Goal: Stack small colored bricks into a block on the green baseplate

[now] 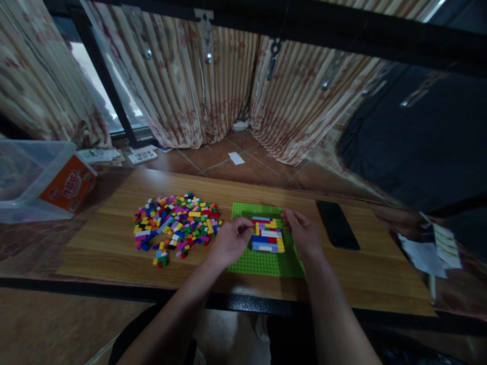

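Flanking bricks (pixel 268 235) on plate (pixel 262 266), left hand (pixel 232 242) and right hand (pixel 303 233) perhaps to steady them; each grip half-curled, cannot tell if pinching; pile (pixel 182 223) at left, likely for reach

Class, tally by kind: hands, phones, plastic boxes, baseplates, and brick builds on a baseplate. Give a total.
Left hand, right hand: 2
Black phone: 1
Plastic box: 1
Green baseplate: 1
Multicoloured brick build: 1
Total: 6
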`<control>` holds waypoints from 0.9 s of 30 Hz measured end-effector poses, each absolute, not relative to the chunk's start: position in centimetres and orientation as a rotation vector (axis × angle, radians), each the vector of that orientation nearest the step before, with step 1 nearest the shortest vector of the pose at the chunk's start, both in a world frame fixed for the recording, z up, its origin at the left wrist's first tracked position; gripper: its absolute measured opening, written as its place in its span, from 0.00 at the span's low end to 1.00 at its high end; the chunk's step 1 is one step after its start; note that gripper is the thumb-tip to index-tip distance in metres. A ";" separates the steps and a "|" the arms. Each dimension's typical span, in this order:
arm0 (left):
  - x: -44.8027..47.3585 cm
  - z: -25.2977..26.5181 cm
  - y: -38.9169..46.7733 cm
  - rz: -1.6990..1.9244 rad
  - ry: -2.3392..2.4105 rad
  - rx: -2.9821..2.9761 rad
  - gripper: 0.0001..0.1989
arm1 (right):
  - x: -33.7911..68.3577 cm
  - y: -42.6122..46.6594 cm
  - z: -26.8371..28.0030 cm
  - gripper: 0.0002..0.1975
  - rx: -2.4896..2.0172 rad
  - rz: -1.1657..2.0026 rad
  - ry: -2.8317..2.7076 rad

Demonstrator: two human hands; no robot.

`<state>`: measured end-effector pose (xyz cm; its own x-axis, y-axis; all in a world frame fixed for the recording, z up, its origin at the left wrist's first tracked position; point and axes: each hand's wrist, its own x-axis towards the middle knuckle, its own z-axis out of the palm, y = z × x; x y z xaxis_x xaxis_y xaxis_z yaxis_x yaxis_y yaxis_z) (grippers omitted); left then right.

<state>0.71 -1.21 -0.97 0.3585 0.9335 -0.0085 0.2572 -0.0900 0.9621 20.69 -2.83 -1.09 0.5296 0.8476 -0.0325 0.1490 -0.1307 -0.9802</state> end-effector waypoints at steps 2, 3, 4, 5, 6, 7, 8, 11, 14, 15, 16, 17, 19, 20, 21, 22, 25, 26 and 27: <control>0.7 -0.7 -1.3 0.811 1.109 1.581 0.08 | 20.0 -2.7 -1.0 0.24 -1.611 0.775 -0.916; 0.7 -0.5 -1.4 0.805 1.119 1.578 0.08 | 19.7 -2.6 -1.0 0.23 -1.620 0.789 -0.931; 0.7 -0.4 -1.4 0.797 1.128 1.576 0.09 | 19.4 -2.6 -1.1 0.23 -1.640 0.796 -0.938; 0.8 -0.2 -1.5 0.789 1.136 1.573 0.09 | 19.3 -2.6 -1.1 0.23 -1.667 0.800 -0.944; 0.8 0.0 -1.5 0.783 1.146 1.570 0.09 | 19.2 -2.6 -1.2 0.23 -1.696 0.804 -0.949; 0.8 0.1 -1.6 0.777 1.155 1.569 0.09 | 19.2 -2.6 -1.3 0.24 -1.722 0.806 -0.955; 0.8 0.3 -1.6 0.772 1.163 1.569 0.10 | 19.2 -2.6 -1.4 0.24 -1.742 0.807 -0.963; 0.8 0.6 -1.7 0.756 1.181 1.579 0.09 | 19.4 -2.6 -1.5 0.25 -1.767 0.834 -0.979; 0.9 0.5 -1.7 0.751 1.187 1.592 0.08 | 19.5 -2.7 -1.4 0.24 -1.777 0.864 -0.961; 1.0 0.4 -1.7 0.754 1.189 1.598 0.08 | 19.5 -2.7 -1.4 0.24 -1.775 0.875 -0.954; 1.0 0.3 -1.7 0.758 1.194 1.604 0.08 | 19.5 -2.7 -1.3 0.24 -1.771 0.885 -0.951; 1.1 0.2 -1.7 0.761 1.199 1.610 0.07 | 19.5 -2.7 -1.2 0.24 -1.768 0.889 -0.953; 1.2 0.1 -1.7 0.768 1.211 1.624 0.07 | 19.5 -2.7 -1.2 0.24 -1.776 0.873 -0.977; 1.2 0.1 -1.8 0.770 1.212 1.630 0.07 | 19.6 -2.6 -1.2 0.23 -1.787 0.850 -0.998; 1.2 0.1 -1.8 0.772 1.211 1.634 0.07 | 19.6 -2.5 -1.3 0.23 -1.799 0.822 -1.020; 1.3 0.1 -1.8 0.773 1.207 1.636 0.07 | 19.6 -2.5 -1.5 0.23 -1.807 0.800 -1.040; 1.3 0.1 -1.9 0.768 1.199 1.634 0.07 | 19.7 -2.3 -2.0 0.24 -1.787 0.783 -1.067; 1.3 0.1 -1.9 0.764 1.202 1.636 0.06 | 19.8 -2.2 -2.2 0.25 -1.771 0.788 -1.073; 1.3 0.1 -1.9 0.764 1.206 1.639 0.06 | 19.8 -2.2 -2.3 0.25 -1.758 0.789 -1.080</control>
